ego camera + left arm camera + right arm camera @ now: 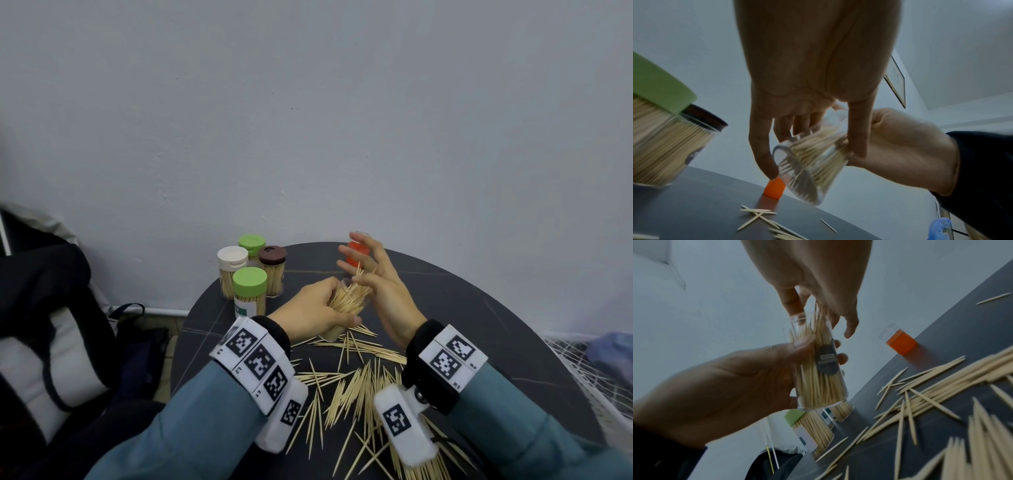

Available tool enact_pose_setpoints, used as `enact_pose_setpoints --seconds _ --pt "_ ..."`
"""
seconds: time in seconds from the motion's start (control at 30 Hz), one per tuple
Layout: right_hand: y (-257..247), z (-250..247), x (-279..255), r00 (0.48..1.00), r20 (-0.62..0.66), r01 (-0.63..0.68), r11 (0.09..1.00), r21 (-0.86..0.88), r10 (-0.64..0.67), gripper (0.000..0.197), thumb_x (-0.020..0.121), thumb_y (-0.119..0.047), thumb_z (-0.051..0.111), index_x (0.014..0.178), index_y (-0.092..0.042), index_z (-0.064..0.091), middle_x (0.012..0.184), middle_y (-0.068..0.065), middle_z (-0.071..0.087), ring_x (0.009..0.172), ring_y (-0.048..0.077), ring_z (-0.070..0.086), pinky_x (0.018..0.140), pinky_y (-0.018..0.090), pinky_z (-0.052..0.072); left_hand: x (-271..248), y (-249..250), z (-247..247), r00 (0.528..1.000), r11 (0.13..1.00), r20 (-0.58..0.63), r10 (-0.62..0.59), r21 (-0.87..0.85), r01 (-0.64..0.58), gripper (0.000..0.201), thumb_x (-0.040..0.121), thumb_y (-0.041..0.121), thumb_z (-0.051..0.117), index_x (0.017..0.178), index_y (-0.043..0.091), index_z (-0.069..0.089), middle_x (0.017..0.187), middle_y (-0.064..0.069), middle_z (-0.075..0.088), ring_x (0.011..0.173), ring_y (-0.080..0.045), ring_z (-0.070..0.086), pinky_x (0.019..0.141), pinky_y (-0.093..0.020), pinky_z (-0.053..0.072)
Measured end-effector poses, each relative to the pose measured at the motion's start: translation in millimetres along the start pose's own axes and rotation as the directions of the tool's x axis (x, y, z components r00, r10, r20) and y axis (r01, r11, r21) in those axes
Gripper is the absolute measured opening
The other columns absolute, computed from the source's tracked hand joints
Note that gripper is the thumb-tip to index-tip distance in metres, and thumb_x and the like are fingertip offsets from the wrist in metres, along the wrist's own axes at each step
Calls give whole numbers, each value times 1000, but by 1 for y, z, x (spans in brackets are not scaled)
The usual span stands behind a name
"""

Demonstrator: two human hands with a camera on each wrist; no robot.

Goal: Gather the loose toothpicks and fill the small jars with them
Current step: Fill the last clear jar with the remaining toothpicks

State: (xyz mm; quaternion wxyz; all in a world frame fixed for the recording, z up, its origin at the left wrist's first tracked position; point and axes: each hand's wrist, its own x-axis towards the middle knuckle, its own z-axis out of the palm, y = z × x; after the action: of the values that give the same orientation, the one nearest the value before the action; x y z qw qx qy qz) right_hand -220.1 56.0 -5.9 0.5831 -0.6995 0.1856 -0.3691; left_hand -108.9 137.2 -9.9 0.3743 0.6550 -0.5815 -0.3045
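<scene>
My left hand (329, 305) grips a clear jar (354, 296) packed with toothpicks and holds it tilted above the dark round table (479, 325). In the right wrist view the thumb lies across the jar (818, 369), which carries a dark label. My right hand (359, 279) is at the jar's open mouth and pinches a few toothpicks that stick out of it, the other fingers spread. An orange lid (358, 253) stands on the table behind the hands. Loose toothpicks (359, 383) lie scattered in a heap between my wrists and the near edge.
Several closed, filled jars stand at the table's back left: white lid (233, 257), green lid (251, 243), brown lid (272, 255), nearer green lid (250, 281). A wall rises right behind. A dark bag (51, 325) sits at the left, white netting (582, 370) at the right.
</scene>
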Motion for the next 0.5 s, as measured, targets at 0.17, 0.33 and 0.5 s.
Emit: enact_pose_setpoints --seconds 0.17,0.33,0.5 --pt "4 2 0 998 -40 -56 996 -71 53 24 98 -39 32 115 -47 46 136 -6 51 131 13 41 115 48 23 0 1 0 1000 1000 7 6 -3 -5 30 83 20 70 104 15 49 90 5 57 81 -8 53 77 -25 44" --pt "6 3 -3 994 22 -103 981 -164 108 38 102 -28 24 125 -20 54 134 -1 52 124 8 46 101 19 36 1 1 0 1000 1000 19 -2 -16 2 28 84 19 69 102 19 48 92 6 58 84 -8 55 80 -25 46" --pt "11 -2 1 995 -33 -93 990 -111 90 33 101 -13 31 131 -17 45 119 2 61 111 11 56 79 9 47 0 0 0 1000 1000 -1 10 -25 -10 28 83 19 70 102 18 49 91 6 57 83 -8 54 76 -23 44"
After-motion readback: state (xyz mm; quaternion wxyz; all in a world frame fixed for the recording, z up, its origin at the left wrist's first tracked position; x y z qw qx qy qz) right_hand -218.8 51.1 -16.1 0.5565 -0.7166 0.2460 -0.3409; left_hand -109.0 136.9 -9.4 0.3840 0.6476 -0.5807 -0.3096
